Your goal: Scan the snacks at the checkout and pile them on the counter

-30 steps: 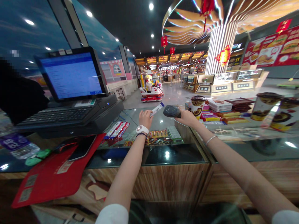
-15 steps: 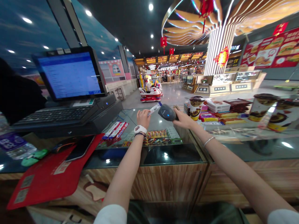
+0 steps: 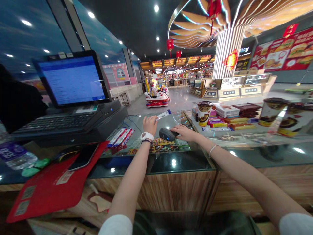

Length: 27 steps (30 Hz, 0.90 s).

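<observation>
My left hand is closed on one end of a slim white and blue wrapped snack bar, which points up and to the right above the glass counter. My right hand grips the handle of a dark grey barcode scanner, its head turned left and held low over the counter. A small blue light shows on the scanner. The scanner head is below the bar and apart from it. Left of my left hand, several blue, white and red wrapped bars lie on the glass.
A monitor and keyboard stand at the left. Nearer lie a phone on a red mat and a water bottle. On the right are a Dove cup, a white box and larger cups.
My right hand has lowered the scanner toward me and slightly left, away from the bar. My left hand stays nearly in place with the bar.
</observation>
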Tool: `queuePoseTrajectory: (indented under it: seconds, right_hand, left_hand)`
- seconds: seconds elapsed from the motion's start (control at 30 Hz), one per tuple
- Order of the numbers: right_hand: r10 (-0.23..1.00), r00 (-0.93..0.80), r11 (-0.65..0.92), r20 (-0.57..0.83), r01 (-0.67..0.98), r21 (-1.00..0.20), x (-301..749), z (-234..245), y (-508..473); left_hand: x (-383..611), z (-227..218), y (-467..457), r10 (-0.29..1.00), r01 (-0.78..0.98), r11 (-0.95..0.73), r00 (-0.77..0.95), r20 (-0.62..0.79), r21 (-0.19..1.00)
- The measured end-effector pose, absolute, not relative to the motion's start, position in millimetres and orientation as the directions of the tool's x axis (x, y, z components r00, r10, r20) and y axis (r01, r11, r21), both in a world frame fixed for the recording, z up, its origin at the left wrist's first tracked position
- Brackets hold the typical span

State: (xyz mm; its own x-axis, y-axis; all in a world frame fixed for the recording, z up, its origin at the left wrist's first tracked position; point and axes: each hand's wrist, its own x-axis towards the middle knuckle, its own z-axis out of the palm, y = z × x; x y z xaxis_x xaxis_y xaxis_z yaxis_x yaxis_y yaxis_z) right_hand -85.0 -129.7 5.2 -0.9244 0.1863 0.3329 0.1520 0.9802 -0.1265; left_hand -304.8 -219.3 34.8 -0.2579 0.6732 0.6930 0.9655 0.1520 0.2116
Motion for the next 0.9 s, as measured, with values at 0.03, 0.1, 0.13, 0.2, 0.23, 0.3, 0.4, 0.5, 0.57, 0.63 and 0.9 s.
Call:
queuePoseTrajectory:
  seconds: [0.03, 0.1, 0.13, 0.2, 0.23, 0.3, 0.4, 0.5, 0.57, 0.63, 0.9]
  right_hand:
    - [0.188, -0.927, 0.979, 0.325, 0.15, -0.136, -86, 4, -130]
    - [0.187, -0.933, 0.977, 0.309, 0.144, -0.155, -88, 1, -130]
    - [0.186, -0.935, 0.976, 0.303, 0.14, -0.165, -89, 0, -130]
    - [0.185, -0.935, 0.973, 0.304, 0.13, -0.192, -91, -3, -129]
    - [0.184, -0.933, 0.97, 0.31, 0.123, -0.207, -92, -4, -129]
    - [0.17, -0.929, 0.967, 0.329, 0.092, -0.238, -94, -6, -128]
    - [0.136, -0.913, 0.961, 0.385, 0.026, -0.276, -92, -6, -125]
    - [0.207, -0.838, 0.957, 0.505, 0.066, -0.284, -76, 1, -120]
    - [0.289, -0.74, 0.952, 0.607, 0.159, -0.26, -57, 10, -116]
    - [0.312, -0.647, 0.949, 0.696, 0.238, -0.204, -34, 19, -111]
    - [0.282, -0.565, 0.931, 0.776, 0.356, -0.08, 55, 28, -93]
  left_hand:
    - [-304, 36, -219, 0.678, 0.965, 0.151, -0.258, 0.689, 0.213]
    - [-302, 38, -219, 0.69, 0.967, 0.136, -0.248, 0.68, 0.215]
    - [-301, 39, -219, 0.697, 0.968, 0.126, -0.241, 0.676, 0.216]
    - [-298, 41, -218, 0.708, 0.971, 0.103, -0.223, 0.67, 0.215]
    - [-296, 42, -218, 0.711, 0.972, 0.093, -0.216, 0.669, 0.215]
    - [-292, 45, -218, 0.709, 0.973, 0.08, -0.207, 0.674, 0.215]
    - [-282, 49, -218, 0.707, 0.973, 0.067, -0.201, 0.678, 0.219]
    - [-271, 51, -217, 0.716, 0.976, 0.036, -0.174, 0.676, 0.213]
    - [-261, 53, -216, 0.719, 0.98, 0.002, -0.142, 0.68, 0.201]
    - [-248, 55, -213, 0.724, 0.982, -0.036, -0.103, 0.682, 0.187]
    - [-160, 59, -190, 0.802, 0.967, -0.23, 0.125, 0.584, 0.108]
